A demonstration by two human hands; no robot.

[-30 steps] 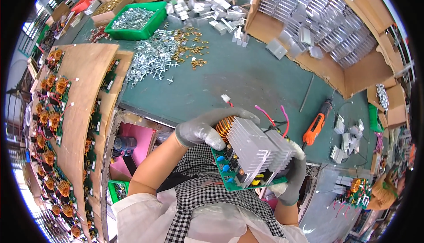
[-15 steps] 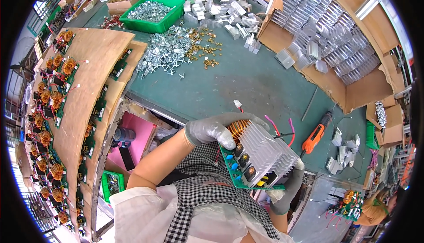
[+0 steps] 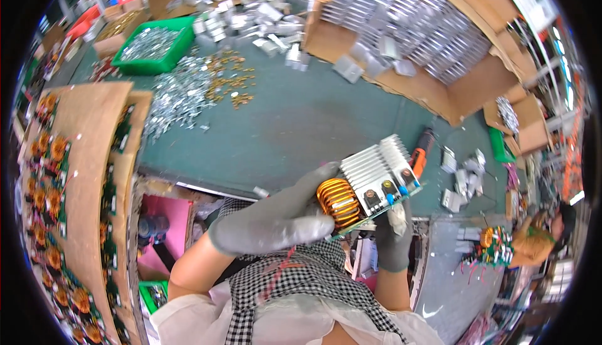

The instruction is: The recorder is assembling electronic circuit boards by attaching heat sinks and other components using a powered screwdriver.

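Observation:
A circuit board (image 3: 352, 227) is held up above my lap at the table's front edge. It carries a finned silver heat sink (image 3: 371, 168), a copper-wound coil (image 3: 338, 202) and small blue and black parts along one side. My left hand (image 3: 276, 222), in a grey glove, grips the coil end, thumb in front and fingers behind. At the board's lower right side is my gloved right hand (image 3: 394, 241), closed on its edge; most of its fingers are hidden behind the board. Just beyond the heat sink lies an orange and black power screwdriver (image 3: 421, 153) on the green table.
Silver clips (image 3: 179, 97) and brass screws (image 3: 235, 81) lie heaped by a green bin (image 3: 153, 63). A cardboard box (image 3: 439, 94) of heat sinks stands at the far right. Wooden boards (image 3: 88, 157) bearing circuit boards rise at left. Another person (image 3: 539, 238) is at the right.
The circuit board has turned in my hands, bringing the coil toward the left front and the heat sink's fins away from me. My view has swung right.

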